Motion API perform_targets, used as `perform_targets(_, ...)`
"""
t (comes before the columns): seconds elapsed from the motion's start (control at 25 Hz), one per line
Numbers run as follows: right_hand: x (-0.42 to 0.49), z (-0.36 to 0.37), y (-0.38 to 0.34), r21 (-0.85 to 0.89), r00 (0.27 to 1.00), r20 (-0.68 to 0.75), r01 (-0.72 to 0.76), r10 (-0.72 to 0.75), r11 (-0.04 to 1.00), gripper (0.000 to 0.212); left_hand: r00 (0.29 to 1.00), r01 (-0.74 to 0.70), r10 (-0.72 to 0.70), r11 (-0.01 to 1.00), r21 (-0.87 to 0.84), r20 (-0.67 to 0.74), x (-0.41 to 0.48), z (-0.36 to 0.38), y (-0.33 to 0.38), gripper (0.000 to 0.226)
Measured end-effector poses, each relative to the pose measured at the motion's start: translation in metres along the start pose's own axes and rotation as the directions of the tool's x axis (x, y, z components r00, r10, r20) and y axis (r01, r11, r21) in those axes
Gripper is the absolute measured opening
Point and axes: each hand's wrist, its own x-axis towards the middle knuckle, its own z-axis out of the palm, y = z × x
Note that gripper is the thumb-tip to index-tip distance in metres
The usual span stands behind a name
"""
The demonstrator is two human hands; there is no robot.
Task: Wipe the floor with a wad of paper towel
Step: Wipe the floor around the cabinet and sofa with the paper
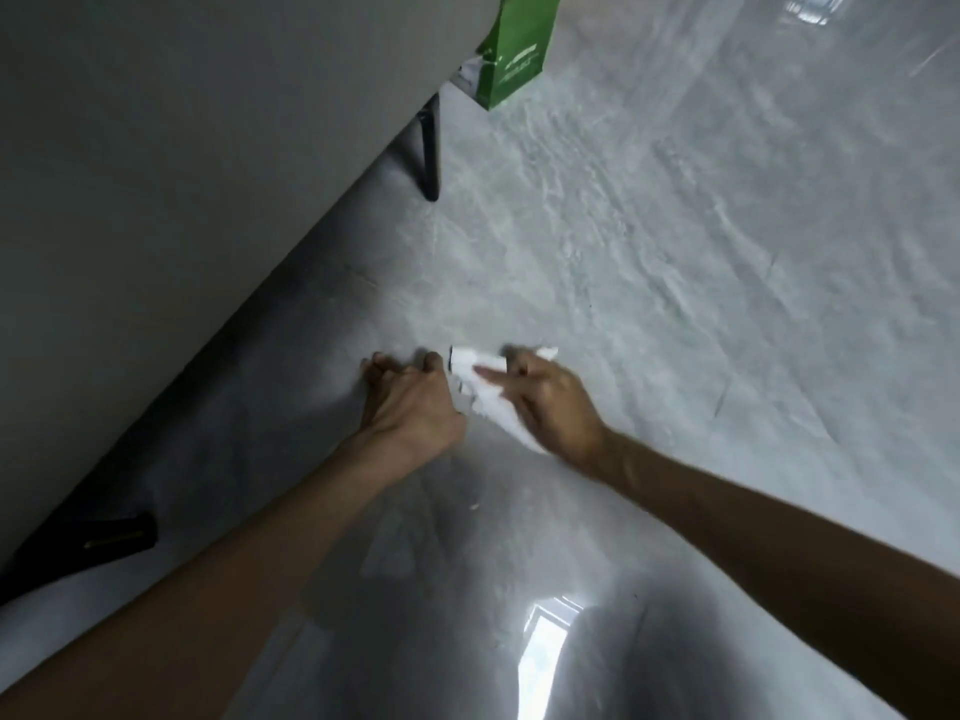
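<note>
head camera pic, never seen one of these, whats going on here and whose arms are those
The camera sits on a person's head, looking down, so both bare arms are the wearer's own. The right hand holds a white wad of paper towel down at the glossy grey floor. The left hand is beside it, fingertips on the floor. At the left is a grey piece of furniture on black legs. A green bag stands at the top.

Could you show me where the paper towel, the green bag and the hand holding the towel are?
paper towel (485, 394), head view, on its white middle fold.
green bag (519, 44), head view, on its front face.
right hand (550, 402), head view, on its back.
</note>
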Motion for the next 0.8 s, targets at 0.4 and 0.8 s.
perform_targets(0.4,-0.196,-0.023,-0.019,-0.021,0.929,0.181,0.332,-0.323,0.943,0.036,0.993,-0.042,0.025,0.989,-0.144,-0.119,-0.035,0.015,-0.017,0.041)
perform_targets(0.8,-0.145,0.012,-0.037,0.264,0.948,-0.116,-0.256,0.295,0.930,0.010,0.996,-0.089,0.086,0.988,-0.126,-0.030,-0.071,0.040,-0.025,0.047)
